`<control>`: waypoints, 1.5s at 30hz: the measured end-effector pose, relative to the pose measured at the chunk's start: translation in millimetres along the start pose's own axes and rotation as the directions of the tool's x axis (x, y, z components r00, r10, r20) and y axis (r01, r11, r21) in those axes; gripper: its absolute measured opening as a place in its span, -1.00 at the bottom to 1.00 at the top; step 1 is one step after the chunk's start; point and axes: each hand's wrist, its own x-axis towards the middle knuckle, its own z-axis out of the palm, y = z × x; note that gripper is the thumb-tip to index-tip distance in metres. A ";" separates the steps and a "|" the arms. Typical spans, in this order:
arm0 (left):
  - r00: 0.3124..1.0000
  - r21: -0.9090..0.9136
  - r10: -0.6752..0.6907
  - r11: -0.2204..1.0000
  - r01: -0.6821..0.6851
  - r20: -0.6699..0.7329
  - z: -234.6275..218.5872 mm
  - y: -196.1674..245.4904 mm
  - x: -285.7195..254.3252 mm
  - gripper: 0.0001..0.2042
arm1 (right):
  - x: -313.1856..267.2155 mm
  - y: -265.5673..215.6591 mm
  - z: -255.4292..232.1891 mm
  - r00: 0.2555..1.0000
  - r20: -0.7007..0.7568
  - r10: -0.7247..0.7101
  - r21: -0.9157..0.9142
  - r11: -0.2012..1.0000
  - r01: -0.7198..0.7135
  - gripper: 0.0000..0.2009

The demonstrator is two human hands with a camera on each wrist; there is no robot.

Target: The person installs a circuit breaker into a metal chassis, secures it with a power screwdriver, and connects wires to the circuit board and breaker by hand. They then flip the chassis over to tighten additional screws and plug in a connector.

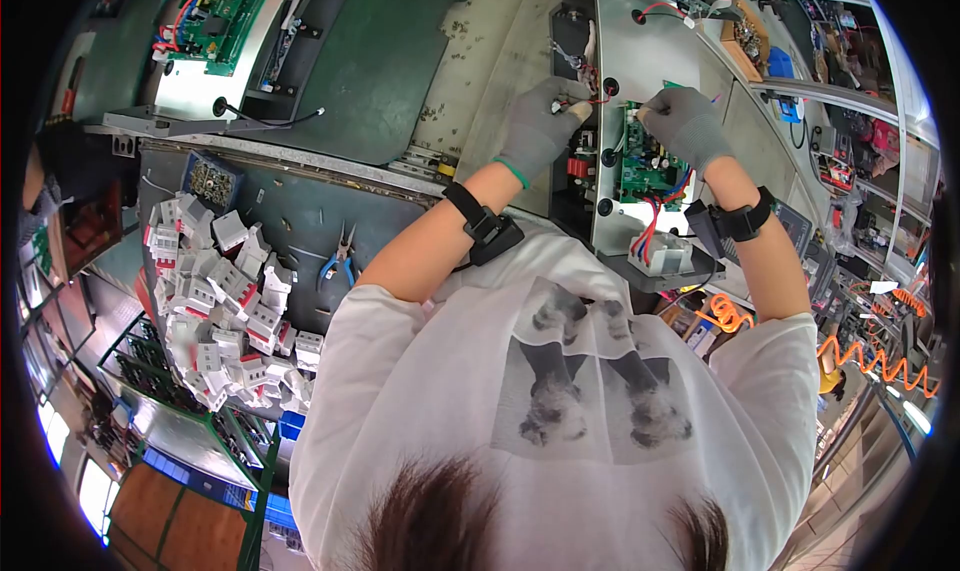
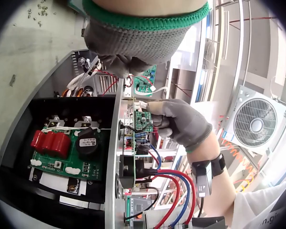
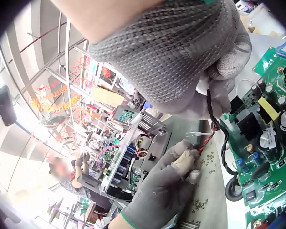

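My gloved left hand is at the left edge of a bright metal panel, pinching a twisted red wire between thumb and fingertip. On the other side, my gloved right hand reaches over the top of a green circuit board. Its fingers grip a twisted black wire, which runs down to a black grommet beside the board; the wire's end is hidden in the glove. Below the left hand, in the left wrist view, a smaller board with red capacitors sits inside the black housing.
Left on the bench are a heap of white-and-grey breaker-like blocks, a box of screws and blue-handled pliers. A second unit stands at upper left. Red and blue cables loop out below the board.
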 end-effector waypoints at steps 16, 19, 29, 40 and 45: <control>0.973 -0.122 0.058 0.992 -0.031 0.223 7.8 -14.4 2.9 -0.77 | 8.9 -9.5 2.7 1.000 -0.009 0.004 -0.027 1.000 -0.005 -0.68; 0.965 -0.280 -0.012 0.956 0.088 0.262 6.0 2.4 -0.4 -0.76 | 14.0 -6.5 10.6 1.000 0.003 -0.016 -0.119 0.993 0.016 -0.68; 0.963 -0.260 0.063 0.966 0.007 0.261 4.2 15.0 0.6 -0.72 | -7.6 -10.6 9.0 0.994 -0.099 0.053 0.130 0.991 -0.040 -0.70; 0.959 -0.225 0.201 0.962 -0.155 0.199 4.2 13.4 2.8 -0.79 | -5.7 -13.8 15.0 0.987 -0.157 0.010 0.179 0.984 0.019 -0.76; 0.960 -0.245 0.224 0.953 -0.179 0.166 14.9 17.8 3.4 -0.77 | -3.2 -30.8 29.1 0.939 -0.333 -0.086 0.062 0.992 0.113 -0.61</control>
